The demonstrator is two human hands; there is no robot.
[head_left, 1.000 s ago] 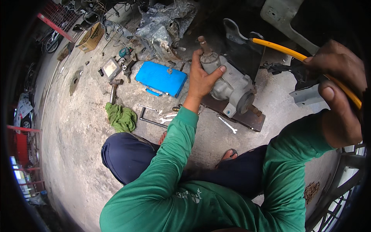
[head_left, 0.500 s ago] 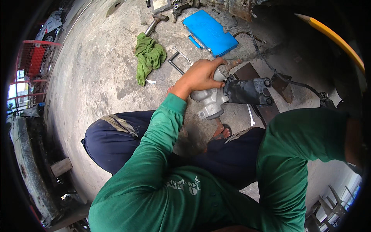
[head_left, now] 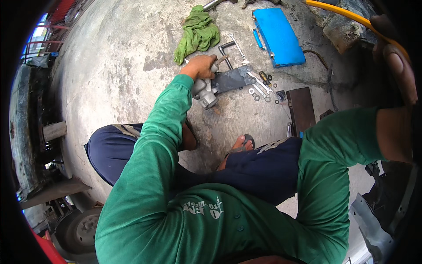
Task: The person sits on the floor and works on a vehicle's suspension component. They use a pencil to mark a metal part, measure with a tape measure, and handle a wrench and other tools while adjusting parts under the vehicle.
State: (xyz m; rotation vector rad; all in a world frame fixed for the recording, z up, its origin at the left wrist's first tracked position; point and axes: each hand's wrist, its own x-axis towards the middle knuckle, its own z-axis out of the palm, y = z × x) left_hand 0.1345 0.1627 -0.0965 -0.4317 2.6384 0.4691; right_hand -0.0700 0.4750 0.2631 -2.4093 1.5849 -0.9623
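Note:
My left hand (head_left: 200,66) grips a cast-metal housing (head_left: 205,94) low over the floor, just below a green rag (head_left: 195,33). A dark bracket plate (head_left: 231,79) extends from the housing to the right, near spanners (head_left: 259,86), washers and a yellow-black screwdriver. My right hand (head_left: 393,66), at the far right edge, is closed round a long curved yellow handle (head_left: 347,13), whose lower part is hidden. A blue tool case (head_left: 277,35) lies beyond the spanners.
A dark rusty plate (head_left: 301,112) lies right of the wrenches. Crumpled metal (head_left: 338,35) and a hose stand at the upper right. A long metal body part (head_left: 22,127) and a wheel (head_left: 85,226) are along the left. My bent legs and sandalled feet are below the housing.
My left hand has shifted the housing leftward from over the rusty plate toward the rag, turning it so the bracket shows. My right hand keeps the yellow handle. The view has swung.

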